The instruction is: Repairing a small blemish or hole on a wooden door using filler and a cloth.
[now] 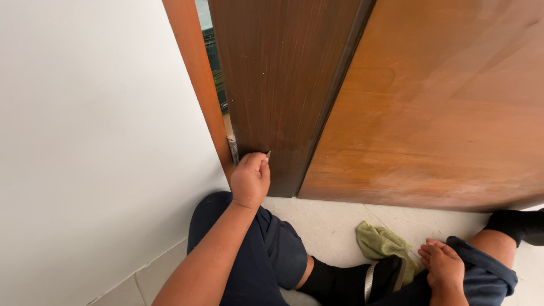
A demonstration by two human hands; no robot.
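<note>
My left hand [250, 178] is raised to the lower edge of a brown wooden door [283, 85], fingers closed around a small metal tool [267, 153] whose tip pokes out beside the silver hinge [232, 148]. The hinge sits between the door and the orange-brown frame [198, 79]. My right hand [443, 267] rests on my right knee with fingers loosely curled and apart, holding nothing. A green cloth [381, 242] lies on the floor just left of that hand.
A white wall [96, 141] fills the left side. A lighter wooden panel [442, 102] stands to the right of the door. I sit on a pale tiled floor [328, 218] in dark trousers and black socks, legs folded under the door.
</note>
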